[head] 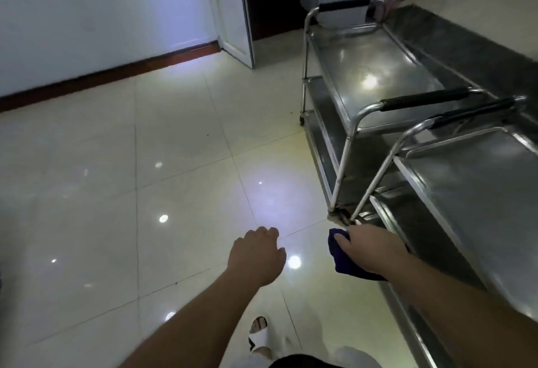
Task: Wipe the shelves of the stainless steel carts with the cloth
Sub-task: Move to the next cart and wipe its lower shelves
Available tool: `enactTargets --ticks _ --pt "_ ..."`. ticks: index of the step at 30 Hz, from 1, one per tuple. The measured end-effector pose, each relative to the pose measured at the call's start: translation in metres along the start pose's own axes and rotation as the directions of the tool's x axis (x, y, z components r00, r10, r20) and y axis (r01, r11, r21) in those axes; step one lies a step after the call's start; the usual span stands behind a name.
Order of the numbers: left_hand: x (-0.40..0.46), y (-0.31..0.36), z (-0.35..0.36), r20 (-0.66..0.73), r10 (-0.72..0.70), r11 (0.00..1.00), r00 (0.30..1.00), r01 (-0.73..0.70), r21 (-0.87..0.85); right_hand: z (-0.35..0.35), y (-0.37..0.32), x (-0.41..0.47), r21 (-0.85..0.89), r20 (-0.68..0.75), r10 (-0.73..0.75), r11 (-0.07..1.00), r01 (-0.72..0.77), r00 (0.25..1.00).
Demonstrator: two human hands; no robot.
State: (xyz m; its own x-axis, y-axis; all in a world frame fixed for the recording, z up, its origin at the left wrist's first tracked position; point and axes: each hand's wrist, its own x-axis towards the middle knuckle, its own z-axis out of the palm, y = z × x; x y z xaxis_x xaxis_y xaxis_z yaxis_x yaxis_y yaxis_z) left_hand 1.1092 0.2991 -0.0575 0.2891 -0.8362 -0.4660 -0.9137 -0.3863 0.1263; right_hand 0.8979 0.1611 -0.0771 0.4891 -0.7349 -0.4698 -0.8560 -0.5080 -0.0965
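Right hand [368, 246] grips dark blue cloth [339, 254] at near cart [471, 193] lower shelf corner; shelf runs far-right. Left hand [257, 254] loosely curled, empty.

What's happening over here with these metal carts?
A person is cleaning two steel carts parked end to end along a dark counter. The right hand grips a dark blue cloth low at the corner of the near cart, by a lower shelf. The left hand hangs free over the tiled floor, holding nothing. The far cart isn't being touched, and its top shelf is bare.
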Motion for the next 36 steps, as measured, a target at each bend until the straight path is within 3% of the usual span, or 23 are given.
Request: enactTargets --ticks 5,11,25,33,36 --pt "0.079 0.005 -0.041 0.059 0.2 0.971 0.978 -0.206 0.122 -0.003 0.008 0.015 0.177 0.032 0.211 0.961 -0.213 0.977" --pt "0.157 0.056 -0.066 0.118 0.378 0.885 0.918 -0.396 0.245 0.001 0.057 0.035 0.408 0.05 0.465 0.798 -0.443 0.884" --pt "0.285 0.157 -0.092 0.312 0.531 0.714 0.788 -0.614 0.337 0.001 0.134 0.087 0.533 0.12 0.662 0.586 -0.61 0.74" --pt "0.375 0.183 -0.075 0.463 0.624 0.578 0.63 -0.77 0.269 0.023 0.124 0.131 0.602 0.24 0.807 0.312 -0.735 0.539" --pt "0.402 0.187 -0.063 0.503 0.61 0.575 0.612 -0.779 0.25 0.034 0.122 0.154 0.634 0.336 0.794 0.206 -0.745 0.506"
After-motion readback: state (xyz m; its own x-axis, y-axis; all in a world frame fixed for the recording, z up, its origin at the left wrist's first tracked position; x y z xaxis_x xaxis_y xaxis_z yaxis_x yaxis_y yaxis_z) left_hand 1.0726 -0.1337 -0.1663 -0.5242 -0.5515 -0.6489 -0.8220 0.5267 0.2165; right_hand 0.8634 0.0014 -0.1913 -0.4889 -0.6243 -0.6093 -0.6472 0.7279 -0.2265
